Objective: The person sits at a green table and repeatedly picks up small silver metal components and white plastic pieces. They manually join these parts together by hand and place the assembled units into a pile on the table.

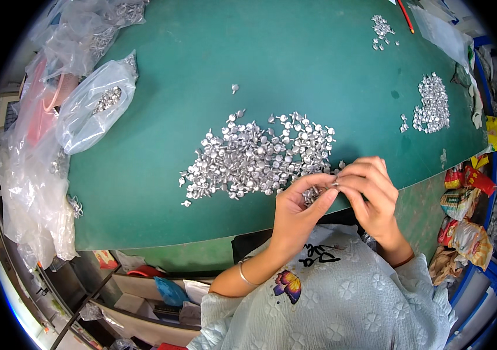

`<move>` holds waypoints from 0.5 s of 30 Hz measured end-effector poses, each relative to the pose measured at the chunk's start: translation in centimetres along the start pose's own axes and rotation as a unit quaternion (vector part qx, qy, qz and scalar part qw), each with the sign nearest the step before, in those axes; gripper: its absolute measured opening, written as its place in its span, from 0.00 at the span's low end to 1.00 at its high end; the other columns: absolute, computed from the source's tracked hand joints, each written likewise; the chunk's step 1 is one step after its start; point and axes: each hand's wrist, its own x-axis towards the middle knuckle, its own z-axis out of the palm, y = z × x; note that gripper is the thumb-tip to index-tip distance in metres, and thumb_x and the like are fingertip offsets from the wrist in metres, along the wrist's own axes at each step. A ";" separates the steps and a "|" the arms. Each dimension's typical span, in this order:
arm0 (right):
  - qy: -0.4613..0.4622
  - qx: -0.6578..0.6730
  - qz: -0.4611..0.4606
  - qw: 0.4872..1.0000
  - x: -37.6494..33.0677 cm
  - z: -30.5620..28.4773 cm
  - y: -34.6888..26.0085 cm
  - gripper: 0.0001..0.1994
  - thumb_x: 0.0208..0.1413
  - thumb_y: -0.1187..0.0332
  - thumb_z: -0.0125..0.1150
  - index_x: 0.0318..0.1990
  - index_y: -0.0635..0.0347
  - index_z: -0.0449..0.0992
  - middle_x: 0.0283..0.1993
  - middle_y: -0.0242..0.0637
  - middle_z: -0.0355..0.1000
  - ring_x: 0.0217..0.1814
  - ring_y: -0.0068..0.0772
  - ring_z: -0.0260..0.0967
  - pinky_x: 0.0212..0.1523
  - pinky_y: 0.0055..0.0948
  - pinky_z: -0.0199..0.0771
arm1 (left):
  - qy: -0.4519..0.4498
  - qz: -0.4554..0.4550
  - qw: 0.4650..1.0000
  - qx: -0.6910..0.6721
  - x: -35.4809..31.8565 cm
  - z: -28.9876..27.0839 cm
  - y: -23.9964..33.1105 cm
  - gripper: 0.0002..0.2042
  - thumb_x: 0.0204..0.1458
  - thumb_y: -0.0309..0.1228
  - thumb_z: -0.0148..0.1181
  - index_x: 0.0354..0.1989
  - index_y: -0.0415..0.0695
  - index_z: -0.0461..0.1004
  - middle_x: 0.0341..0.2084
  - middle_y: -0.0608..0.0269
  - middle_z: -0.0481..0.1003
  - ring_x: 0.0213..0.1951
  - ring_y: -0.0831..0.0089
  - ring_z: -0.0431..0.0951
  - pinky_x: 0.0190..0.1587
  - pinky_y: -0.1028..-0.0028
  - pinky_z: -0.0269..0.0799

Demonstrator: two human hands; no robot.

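Head view shows the left hand in the lower centre of the frame, cupped, with several small silver metal pieces lying in its palm. The right hand is just beside it, touching at the fingertips, and its thumb and fingers are pressed together on one tiny silver piece (too small to tell its exact shape). A thin metal bracelet sits on the left wrist.

Just above the hands, in the middle of the frame, a big loose heap of the same silver pieces spreads over the green table. A smaller, tidier group lies at the right of the frame, and a few more pieces at the upper right, near a red pencil. At the left, clear plastic bags hold more silver parts. Coloured snack packets lie at the right edge, below the table.
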 end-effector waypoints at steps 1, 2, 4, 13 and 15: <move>0.004 0.006 0.001 1.000 0.0 0.0 -0.2 0.09 0.38 0.79 0.65 0.30 0.63 0.76 0.33 0.37 0.72 0.35 0.38 0.68 0.36 0.32 0.64 | 0.006 0.001 1.000 0.005 -0.1 0.1 0.2 0.10 0.51 0.22 0.59 0.42 0.36 0.74 0.34 0.64 0.74 0.35 0.82 0.69 0.38 0.82 0.66; 0.008 0.012 0.002 1.000 -0.1 0.0 -0.3 0.09 0.38 0.80 0.65 0.30 0.64 0.76 0.33 0.37 0.72 0.35 0.38 0.68 0.36 0.32 0.64 | 0.013 0.002 1.000 0.010 -0.2 0.2 0.3 0.09 0.51 0.21 0.59 0.41 0.35 0.74 0.35 0.64 0.74 0.36 0.81 0.70 0.39 0.82 0.66; 0.012 0.044 0.012 0.999 -0.1 0.0 -0.4 0.09 0.38 0.80 0.66 0.31 0.64 0.76 0.33 0.38 0.73 0.35 0.38 0.68 0.37 0.32 0.65 | 0.019 0.027 0.999 0.015 -0.3 0.2 0.4 0.08 0.51 0.20 0.59 0.39 0.35 0.75 0.36 0.63 0.74 0.37 0.81 0.70 0.40 0.82 0.66; 0.002 0.125 0.074 0.989 0.0 -0.7 -0.9 0.08 0.39 0.81 0.65 0.30 0.66 0.77 0.32 0.39 0.74 0.35 0.39 0.68 0.36 0.33 0.68 | -0.025 0.183 0.980 0.075 -0.1 -0.3 0.0 0.08 0.48 0.15 0.57 0.37 0.36 0.76 0.36 0.60 0.75 0.37 0.79 0.71 0.38 0.81 0.67; 0.000 0.123 0.076 0.990 0.1 -0.7 -1.1 0.08 0.38 0.82 0.65 0.30 0.66 0.77 0.32 0.39 0.73 0.35 0.38 0.68 0.36 0.33 0.67 | -0.026 0.183 0.980 0.073 -0.2 -0.2 0.1 0.08 0.48 0.15 0.57 0.36 0.36 0.76 0.36 0.60 0.75 0.37 0.79 0.71 0.38 0.81 0.67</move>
